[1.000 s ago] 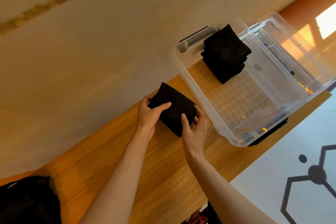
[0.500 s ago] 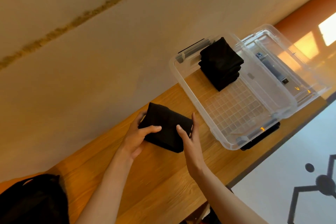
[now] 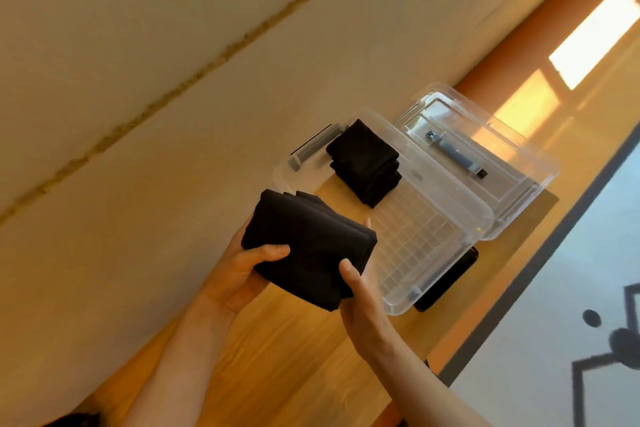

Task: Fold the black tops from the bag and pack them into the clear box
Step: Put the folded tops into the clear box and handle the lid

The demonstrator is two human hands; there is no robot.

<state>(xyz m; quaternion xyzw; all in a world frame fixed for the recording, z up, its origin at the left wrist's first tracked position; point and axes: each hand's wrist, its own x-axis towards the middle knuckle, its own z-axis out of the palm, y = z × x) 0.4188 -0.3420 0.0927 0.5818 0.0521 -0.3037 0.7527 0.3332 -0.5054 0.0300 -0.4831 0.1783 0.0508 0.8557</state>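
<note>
Folded black top (image 3: 311, 246) sits mid-frame, held btwn both hands, just left of the clear box (image 3: 419, 236); its right edge overlaps the box's near-left corner in the picture. It's a thick square bundle w/ layered edges showing at its upper side.

Left hand (image 3: 239, 274) grasps the top's left side: thumb lies across the upper face, palm and fingers go under it. Right hand (image 3: 360, 302) grasps the lower-right corner: thumb presses on top, fingers wrap round the far edge, one fingertip showing at the bundle's right. Both forearms are bare and come in from the bottom of the frame.

The box is open, right of centre, on the wooden table (image 3: 277, 357). A stack of folded black tops (image 3: 363, 163) fills its upper-left end; the rest of the gridded floor is bare. Clear lid (image 3: 519, 156) lies flipped open at the box's upper-right side, w/ a grey handle on it.

A flat black item (image 3: 446, 284) pokes out from under the box's lower-right end; can't tell what it is. Dark bag (image 3: 74, 421) is barely visible at the bottom-left edge. Beige wall fills the upper left, pale floor w/ black markings the lower right.
</note>
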